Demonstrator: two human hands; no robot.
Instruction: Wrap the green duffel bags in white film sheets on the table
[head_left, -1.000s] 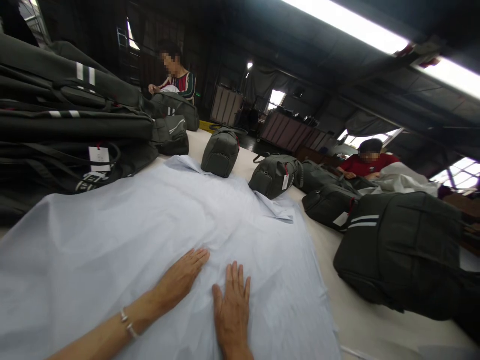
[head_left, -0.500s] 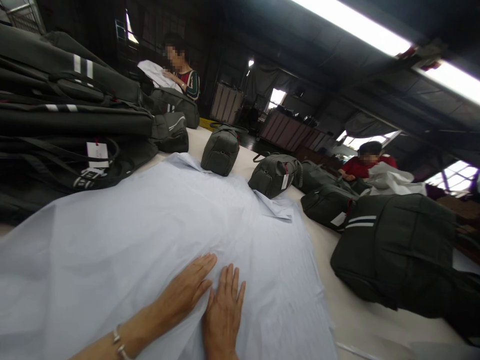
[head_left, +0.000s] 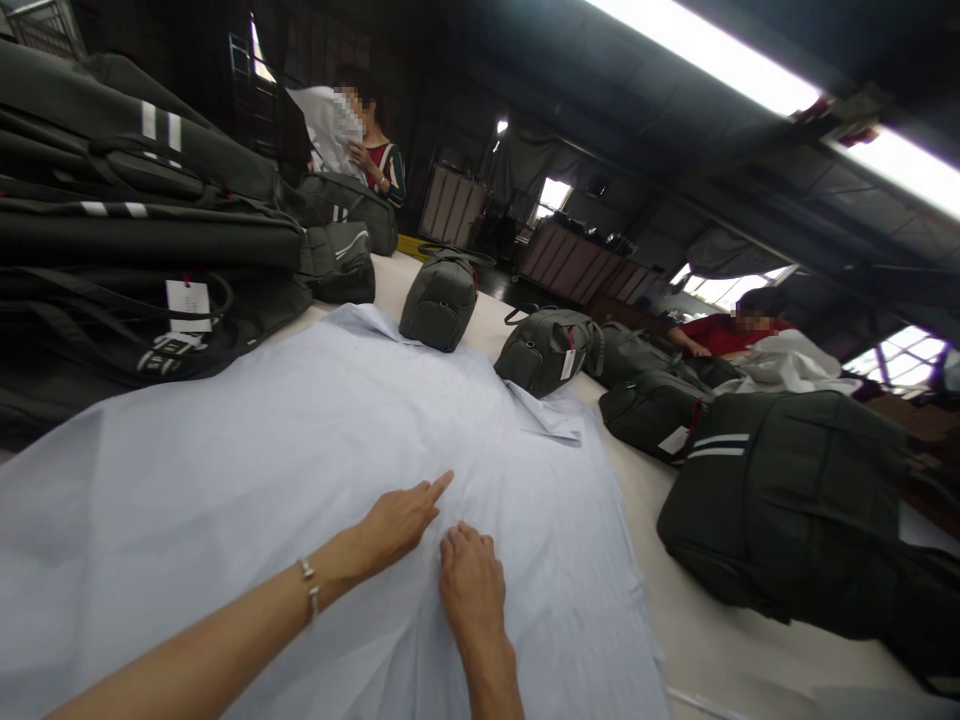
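A large, wrinkled white sheet (head_left: pixel 285 470) is spread over the table below me. My left hand (head_left: pixel 397 522) rests on it with the index finger stretched forward and the other fingers bent; a silver bangle circles that wrist. Just right of it and apart, my right hand (head_left: pixel 474 580) lies back-up on the sheet with its fingers curled in. Its fingertips are hidden, so I cannot make out whether a fold of the sheet is between them. At the sheet's far edge stand a dark green bag (head_left: pixel 439 300) and another dark green bag with a white tag (head_left: pixel 544 350).
Dark bags are piled (head_left: pixel 135 220) at the left. A big dark backpack (head_left: pixel 787 500) lies on the pale tabletop (head_left: pixel 675 620) at right. One person (head_left: pixel 386 165) at the back left handles a white sheet; another in a red top (head_left: pixel 712 335) leans over the far right.
Both hands have moved forward over the sheet. Their flat, outstretched fingers have bent, except the left index finger. The person at the back left has raised the white sheet.
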